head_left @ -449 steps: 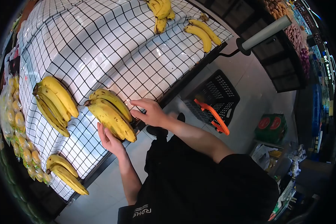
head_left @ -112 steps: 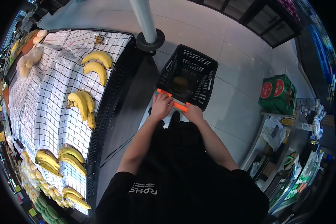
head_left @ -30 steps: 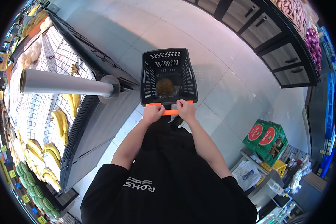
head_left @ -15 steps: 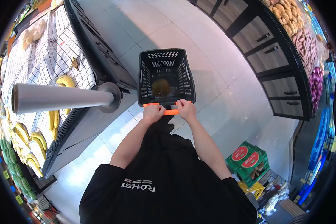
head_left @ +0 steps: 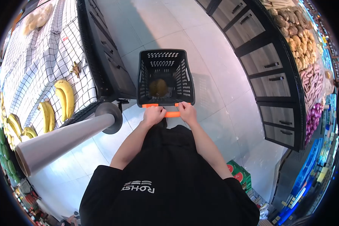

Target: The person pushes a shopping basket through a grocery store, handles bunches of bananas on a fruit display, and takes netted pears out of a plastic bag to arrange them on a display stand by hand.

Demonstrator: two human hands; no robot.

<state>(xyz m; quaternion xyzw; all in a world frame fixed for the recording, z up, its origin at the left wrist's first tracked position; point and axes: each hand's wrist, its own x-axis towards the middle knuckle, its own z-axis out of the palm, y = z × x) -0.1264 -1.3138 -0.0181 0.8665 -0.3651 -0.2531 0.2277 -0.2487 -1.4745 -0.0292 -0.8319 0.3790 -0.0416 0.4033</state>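
Both hands grip the orange handle [head_left: 172,114] of a black perforated basket [head_left: 190,89]. My left hand [head_left: 154,115] is closed round the handle's left part, and my right hand [head_left: 187,112] is closed round its right part. A brownish, roundish item [head_left: 158,87] lies at the bottom of the basket, too blurred to name. To the left, bananas [head_left: 65,98] rest on the checked cloth [head_left: 69,45] of a display stand, with more bananas [head_left: 47,116] nearer the plastic roll.
A large plastic roll [head_left: 67,141] on a holder juts out at the lower left. On the right stands a dark cabinet [head_left: 265,64] topped with root vegetables [head_left: 303,47] and purple onions [head_left: 313,122]. Green boxes [head_left: 240,175] are by my right elbow. Tiled floor [head_left: 169,22] lies ahead.
Both hands have moved from the bananas to the basket handle. The basket now hangs in front of me, and the view has shifted forward along the aisle, with the green boxes sliding back behind my right arm.
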